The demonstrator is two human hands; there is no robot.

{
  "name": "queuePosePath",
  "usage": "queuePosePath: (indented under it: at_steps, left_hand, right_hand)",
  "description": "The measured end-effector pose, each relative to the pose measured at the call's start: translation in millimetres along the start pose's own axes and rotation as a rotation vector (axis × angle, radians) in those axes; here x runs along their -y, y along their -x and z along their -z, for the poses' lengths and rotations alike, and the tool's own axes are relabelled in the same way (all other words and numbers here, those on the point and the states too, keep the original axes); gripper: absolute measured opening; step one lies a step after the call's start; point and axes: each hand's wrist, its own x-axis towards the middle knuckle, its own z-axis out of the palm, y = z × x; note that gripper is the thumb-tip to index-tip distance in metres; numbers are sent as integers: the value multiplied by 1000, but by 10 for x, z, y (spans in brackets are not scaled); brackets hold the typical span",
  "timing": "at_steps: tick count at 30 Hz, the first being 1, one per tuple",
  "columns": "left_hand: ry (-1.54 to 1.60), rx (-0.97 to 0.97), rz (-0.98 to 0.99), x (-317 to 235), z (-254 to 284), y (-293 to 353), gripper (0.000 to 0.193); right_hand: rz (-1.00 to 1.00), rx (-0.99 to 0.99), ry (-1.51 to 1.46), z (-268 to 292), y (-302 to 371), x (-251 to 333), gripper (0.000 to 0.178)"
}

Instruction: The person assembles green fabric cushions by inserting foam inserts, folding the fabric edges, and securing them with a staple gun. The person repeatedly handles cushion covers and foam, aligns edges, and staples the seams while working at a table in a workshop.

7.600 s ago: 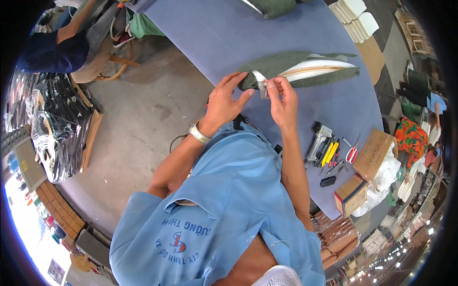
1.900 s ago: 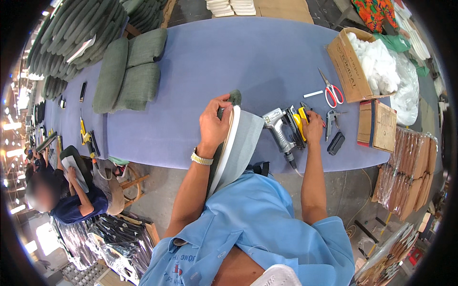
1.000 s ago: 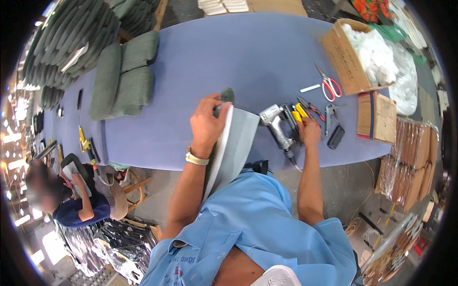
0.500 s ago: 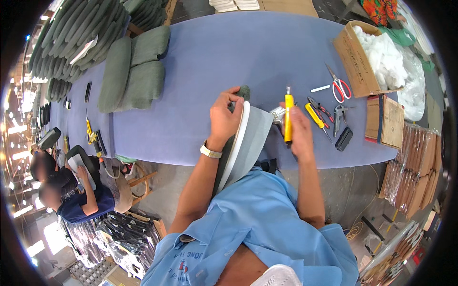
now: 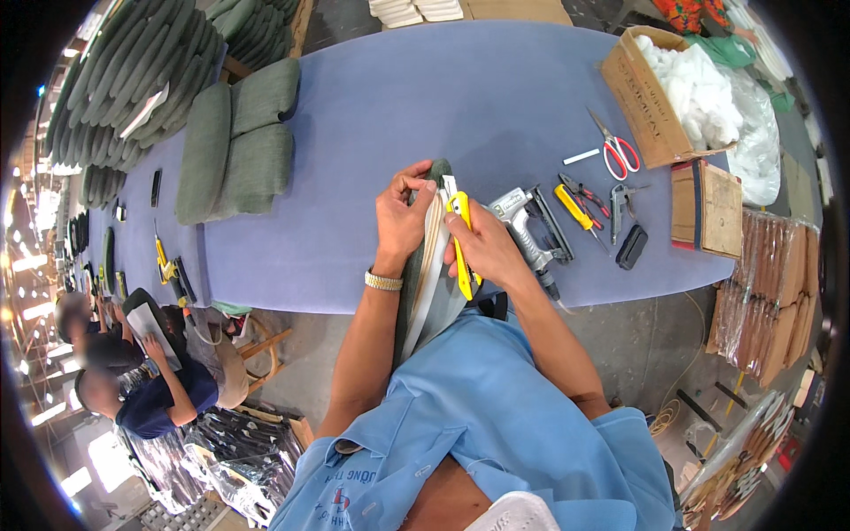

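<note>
At the table's front edge, a long dark-green padded piece (image 5: 409, 296) stands on its side against my body, with a pale strip and grey backing facing right. My left hand (image 5: 400, 223) pinches its upper end, thumb on the pale edge. A yellow utility knife (image 5: 463, 270) is in my right hand (image 5: 490, 241), its front end over the pale edge just right of my left thumb. The blade cannot be made out there. Right of that hand, a silver staple gun (image 5: 531, 232) lies on the table.
Red-handled scissors (image 5: 622, 157), a yellow screwdriver (image 5: 577, 205), pliers (image 5: 584, 193) and a carton of white stuffing (image 5: 651, 97) are on the blue table (image 5: 381, 97). Green cushions (image 5: 252, 150) lie at left, below a tall stack. Two people sit at far left.
My right hand has moved left with the utility knife, from beside the padded piece onto its pale edge. The staple gun now shows fully. The whole view has shifted slightly.
</note>
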Motion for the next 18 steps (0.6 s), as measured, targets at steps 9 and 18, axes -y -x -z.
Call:
queuePosePath:
  at_steps: [9,18]
  left_hand:
    - [-117,-14,-93,-41,-12,31,8]
    - [-158,-9,-93,-100,-30,78,8]
  right_hand:
    - [-52,10,120,-14,17,136,32]
    - [-77,1,310,-21,82,309,35]
